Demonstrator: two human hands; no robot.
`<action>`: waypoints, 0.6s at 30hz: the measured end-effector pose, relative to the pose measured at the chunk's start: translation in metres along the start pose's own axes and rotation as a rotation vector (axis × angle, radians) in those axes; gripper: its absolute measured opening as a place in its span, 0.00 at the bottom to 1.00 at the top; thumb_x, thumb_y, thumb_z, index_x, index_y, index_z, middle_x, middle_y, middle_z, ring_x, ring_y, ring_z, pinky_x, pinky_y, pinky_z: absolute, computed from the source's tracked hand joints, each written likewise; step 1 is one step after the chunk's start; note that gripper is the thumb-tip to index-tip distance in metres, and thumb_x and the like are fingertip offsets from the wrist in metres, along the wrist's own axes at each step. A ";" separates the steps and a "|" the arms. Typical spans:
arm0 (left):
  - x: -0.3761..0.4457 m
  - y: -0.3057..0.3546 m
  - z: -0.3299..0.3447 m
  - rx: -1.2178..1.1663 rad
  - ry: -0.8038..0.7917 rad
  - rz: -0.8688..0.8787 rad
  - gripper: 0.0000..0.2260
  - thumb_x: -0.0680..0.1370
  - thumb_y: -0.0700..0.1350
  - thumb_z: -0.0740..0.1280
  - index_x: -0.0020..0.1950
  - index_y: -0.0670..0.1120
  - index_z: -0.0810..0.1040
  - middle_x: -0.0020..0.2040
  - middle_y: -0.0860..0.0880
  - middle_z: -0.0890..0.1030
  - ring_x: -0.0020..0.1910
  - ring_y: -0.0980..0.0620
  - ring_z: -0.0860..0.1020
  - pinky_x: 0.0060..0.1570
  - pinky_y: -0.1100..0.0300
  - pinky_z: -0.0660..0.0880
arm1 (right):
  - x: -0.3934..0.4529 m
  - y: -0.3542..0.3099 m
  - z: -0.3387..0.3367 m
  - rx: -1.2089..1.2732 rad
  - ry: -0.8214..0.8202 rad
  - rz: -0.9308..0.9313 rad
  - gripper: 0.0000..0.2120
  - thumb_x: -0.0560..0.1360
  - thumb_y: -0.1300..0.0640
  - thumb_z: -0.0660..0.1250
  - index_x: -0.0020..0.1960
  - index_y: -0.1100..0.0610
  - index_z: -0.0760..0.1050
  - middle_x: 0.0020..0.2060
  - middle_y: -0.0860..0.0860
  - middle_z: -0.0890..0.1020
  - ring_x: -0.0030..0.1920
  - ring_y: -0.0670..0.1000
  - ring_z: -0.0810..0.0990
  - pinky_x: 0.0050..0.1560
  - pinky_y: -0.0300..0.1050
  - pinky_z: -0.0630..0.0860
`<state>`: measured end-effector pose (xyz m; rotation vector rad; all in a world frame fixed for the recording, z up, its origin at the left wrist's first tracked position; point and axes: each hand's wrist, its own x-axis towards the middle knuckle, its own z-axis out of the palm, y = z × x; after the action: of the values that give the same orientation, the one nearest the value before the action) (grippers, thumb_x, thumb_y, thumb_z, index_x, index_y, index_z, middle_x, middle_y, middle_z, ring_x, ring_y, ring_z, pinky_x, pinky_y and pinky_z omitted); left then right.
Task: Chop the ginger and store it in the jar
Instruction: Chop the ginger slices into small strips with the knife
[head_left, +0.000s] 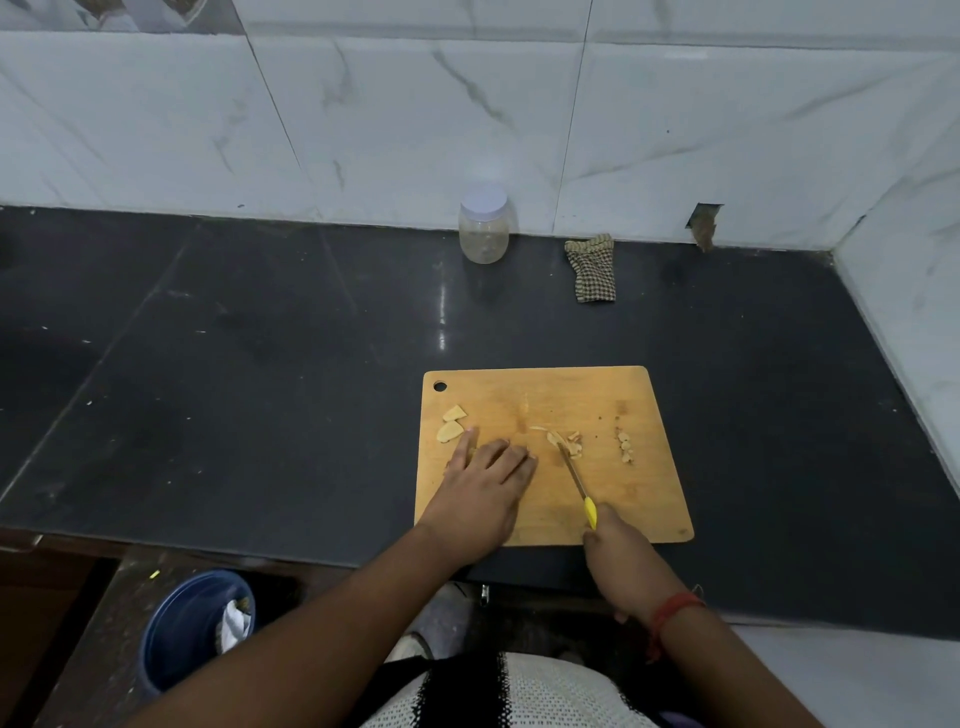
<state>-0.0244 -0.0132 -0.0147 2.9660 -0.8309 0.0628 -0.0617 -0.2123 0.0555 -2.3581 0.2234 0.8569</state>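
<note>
1. Ginger lies in bits on a flat, light brown wooden cutting board (597, 384) with a small round hole in one corner. The board sits on a dark, shiny stone counter (260, 338).
2. Two big pale ginger slices (451, 423) sit near the board's left edge, just past the tips of the left hand's fingers.
3. The left hand (480, 491) lies flat on the board with its fingers spread out and pointing away from the person. It holds nothing that can be seen. One fingertip is right beside the nearer big slice, but I cannot tell if it touches.
4. The right hand (618, 551) is wrapped around the yellow handle of a thin small knife (577, 480). Only the top of the handle pokes out of the hand.
5. The knife blade points away from the person, and its tip reaches a little heap of thin cut ginger strips (566, 441) in the middle of the board. This heap is between the two hands.
6. A short row of tiny chopped ginger bits (625, 448) lies further right, apart from both hands.
7. A clear round plastic jar (483, 228) with a white lid on top stands at the back by the white marble wall, well away from the board and the hands.
8. A checked brown cloth (592, 267) lies to the right of the jar.
</note>
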 end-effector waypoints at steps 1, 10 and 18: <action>0.001 0.002 -0.001 -0.014 -0.008 0.007 0.25 0.79 0.48 0.62 0.77 0.47 0.67 0.73 0.49 0.71 0.74 0.44 0.66 0.76 0.34 0.52 | 0.000 0.000 0.000 0.008 0.012 0.001 0.14 0.83 0.55 0.51 0.67 0.54 0.61 0.43 0.54 0.76 0.38 0.53 0.79 0.23 0.44 0.75; 0.006 -0.002 -0.015 -0.254 0.021 -0.209 0.22 0.82 0.46 0.56 0.77 0.49 0.67 0.75 0.52 0.70 0.78 0.52 0.60 0.78 0.42 0.41 | 0.000 -0.002 0.010 -0.012 -0.022 -0.070 0.11 0.82 0.56 0.52 0.64 0.55 0.64 0.42 0.53 0.77 0.38 0.50 0.78 0.29 0.42 0.72; -0.004 -0.042 -0.022 -0.270 0.155 -0.554 0.15 0.80 0.45 0.61 0.65 0.49 0.78 0.60 0.52 0.77 0.64 0.49 0.72 0.76 0.42 0.54 | 0.004 0.010 0.016 -0.040 0.049 -0.043 0.10 0.82 0.58 0.53 0.61 0.58 0.65 0.39 0.52 0.77 0.38 0.49 0.77 0.32 0.41 0.70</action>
<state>-0.0063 0.0265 0.0053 2.7705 0.0157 0.1372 -0.0705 -0.2101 0.0387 -2.4144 0.1769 0.7904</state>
